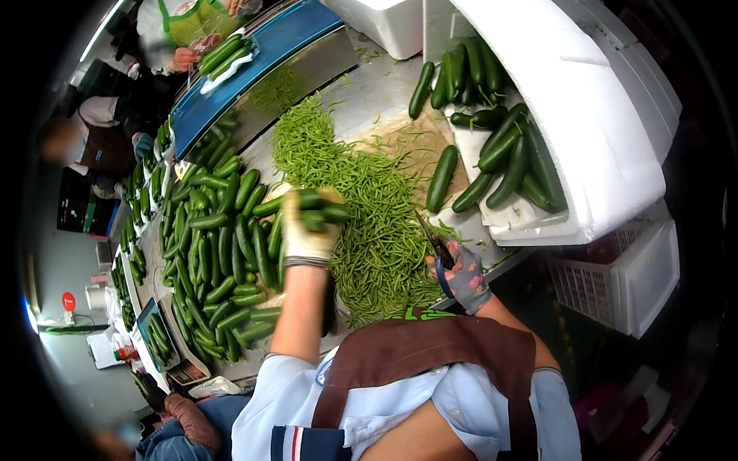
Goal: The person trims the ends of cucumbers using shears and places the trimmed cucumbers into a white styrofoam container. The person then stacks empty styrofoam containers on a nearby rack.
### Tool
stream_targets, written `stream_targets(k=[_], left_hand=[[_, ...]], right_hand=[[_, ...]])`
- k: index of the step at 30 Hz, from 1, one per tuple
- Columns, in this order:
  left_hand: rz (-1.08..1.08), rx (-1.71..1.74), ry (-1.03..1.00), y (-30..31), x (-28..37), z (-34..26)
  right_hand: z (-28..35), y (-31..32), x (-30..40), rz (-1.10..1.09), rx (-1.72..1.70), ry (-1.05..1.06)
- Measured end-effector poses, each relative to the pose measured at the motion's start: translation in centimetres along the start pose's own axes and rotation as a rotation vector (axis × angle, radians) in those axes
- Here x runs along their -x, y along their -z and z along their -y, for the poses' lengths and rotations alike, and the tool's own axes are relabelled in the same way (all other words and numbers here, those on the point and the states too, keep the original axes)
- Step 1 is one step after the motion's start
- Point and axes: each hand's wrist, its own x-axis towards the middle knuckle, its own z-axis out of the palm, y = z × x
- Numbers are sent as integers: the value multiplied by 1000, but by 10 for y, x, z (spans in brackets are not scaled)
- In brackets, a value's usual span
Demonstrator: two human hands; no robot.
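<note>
My left hand (pixel 311 236), in a pale knit work glove, is blurred and grips a few dark green cucumbers (pixel 314 200). It is above the border between a large pile of cucumbers (pixel 216 230) and a heap of thin green cut stems (pixel 369 219). My right hand (pixel 470 279), in a grey patterned glove, holds scissors (pixel 439 248) with blue handles. Their blades point away from me over the heap's right edge; whether they are fully closed is hard to see. Beyond them, a single cucumber (pixel 442 178) lies on the worktop.
A tipped white foam box (pixel 599 138) spills cucumbers (pixel 513 158) at right, above a white plastic crate (pixel 640 276). A blue-topped ledge (pixel 259 75) borders the metal worktop (pixel 380 86). Co-workers stand across and to the left. Cucumbers sit on a scale (pixel 158 337) at left.
</note>
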Motion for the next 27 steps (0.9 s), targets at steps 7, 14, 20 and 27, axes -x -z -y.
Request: stream_targets(k=[7,14,20,27], left_hand=[[285,275,-518,14,6,-150],[640,-1590,-388,-29,-29,75],[581,-2537,-616,-50,-19,178],[807,-2228,-511,-25,-38,126]], right_hand=[[-22,55,13,84,-201,-157],[-27,57,16,204,-443,-259],[-47,87,14,385,-1188,-571],[-27,74,12,379,-755,-440]])
